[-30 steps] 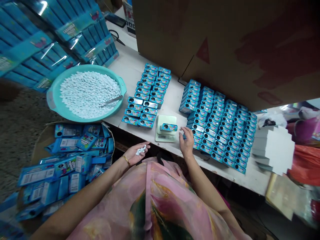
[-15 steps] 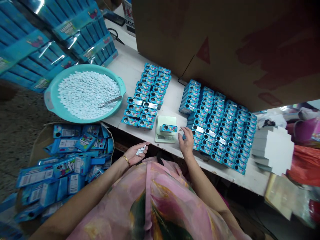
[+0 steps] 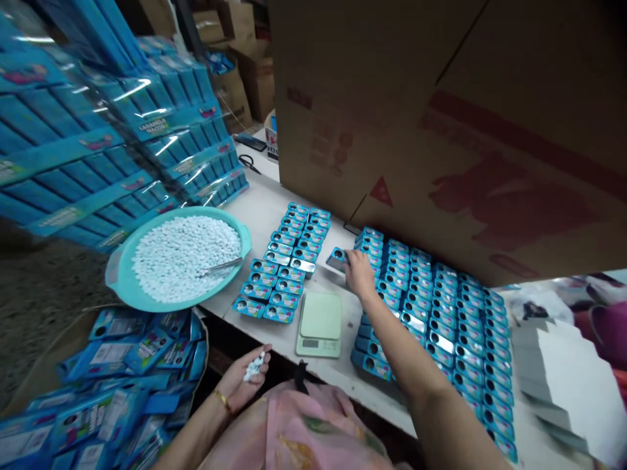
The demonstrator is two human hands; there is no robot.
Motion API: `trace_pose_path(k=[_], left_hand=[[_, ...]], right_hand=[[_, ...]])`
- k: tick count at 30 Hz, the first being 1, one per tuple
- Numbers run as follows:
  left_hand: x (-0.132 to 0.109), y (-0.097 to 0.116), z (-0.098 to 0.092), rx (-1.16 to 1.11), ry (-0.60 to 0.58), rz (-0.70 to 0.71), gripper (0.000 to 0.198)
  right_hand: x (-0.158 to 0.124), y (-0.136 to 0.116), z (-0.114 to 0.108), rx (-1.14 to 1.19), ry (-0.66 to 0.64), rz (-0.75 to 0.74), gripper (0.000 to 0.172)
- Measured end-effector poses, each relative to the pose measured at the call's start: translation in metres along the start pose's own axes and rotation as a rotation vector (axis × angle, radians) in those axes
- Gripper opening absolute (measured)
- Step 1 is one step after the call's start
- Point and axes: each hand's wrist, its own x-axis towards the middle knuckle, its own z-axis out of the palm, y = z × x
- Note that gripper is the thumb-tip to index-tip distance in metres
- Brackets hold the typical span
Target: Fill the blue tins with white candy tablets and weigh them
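Note:
My left hand is cupped palm up near the table's front edge, holding a small heap of white candies. My right hand grips a small blue candy box by its right end, behind the kitchen scale. Nothing lies on the scale's pale green plate. Left of it, small blue boxes stand in two columns, round dark holes on top. Closely packed rows of like boxes stand to the right, partly hidden by my right forearm.
A turquoise basin of white candies with a metal scoop stands at left. Below it is a carton of loose blue boxes. Wrapped blue packs are stacked at back left. A large cardboard box blocks the rear; scissors lie behind.
My right hand has moved back from beside the scale and now grips a blue box. The box seen on the scale has left it. My left hand still holds candies; the view has tilted up.

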Motion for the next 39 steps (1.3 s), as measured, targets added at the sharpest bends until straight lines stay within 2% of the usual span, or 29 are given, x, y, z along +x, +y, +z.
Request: trace_pose_path(k=[3,6,9,11,13,16,19,22,26,29,32,36,39], left_hand=[[0.001,-0.005,-0.011,-0.075,0.056,0.058,0.018],[0.001,-0.015,-0.022,-0.144,0.121,0.128,0.020],[-0.003,-0.024,-0.025,-0.174,0.175,0.171,0.022],[-0.006,-0.027,-0.023,-0.168,0.199,0.174,0.024],[-0.008,-0.026,-0.020,-0.152,0.210,0.154,0.023],[-0.005,-0.018,-0.016,-0.138,0.203,0.102,0.020],[0.001,-0.008,-0.012,-0.124,0.161,0.089,0.022],[0.003,-0.001,-0.003,-0.087,0.082,0.097,0.020],[-0.004,0.002,0.010,-0.034,0.013,0.105,0.018],[-0.009,0.000,0.014,-0.017,0.001,0.092,0.016],[-0.010,-0.004,0.017,-0.014,0.013,0.055,0.014],[-0.008,-0.011,0.031,-0.010,0.044,0.027,0.015],[-0.007,-0.016,0.041,-0.023,0.072,0.031,0.016]], right_hand=[[0.068,0.026,0.017,-0.027,-0.016,0.136,0.037],[0.119,0.041,0.044,0.014,-0.036,0.205,0.038],[0.146,0.049,0.063,0.057,-0.034,0.173,0.038],[0.146,0.057,0.062,0.079,-0.019,0.143,0.039],[0.130,0.070,0.048,0.089,0.019,0.126,0.040],[0.073,0.087,0.015,0.071,0.053,0.083,0.032],[0.007,0.088,-0.006,-0.041,-0.068,-0.073,0.022],[-0.033,0.074,-0.006,-0.222,-0.187,-0.102,0.017],[-0.048,0.052,-0.009,-0.358,-0.214,-0.083,0.018],[-0.061,0.031,-0.025,-0.341,-0.197,-0.175,0.021],[-0.079,-0.001,-0.035,-0.288,-0.245,-0.301,0.022],[-0.097,-0.043,-0.023,-0.213,-0.347,-0.399,0.019],[-0.105,-0.052,-0.015,-0.115,-0.343,-0.373,0.020]])
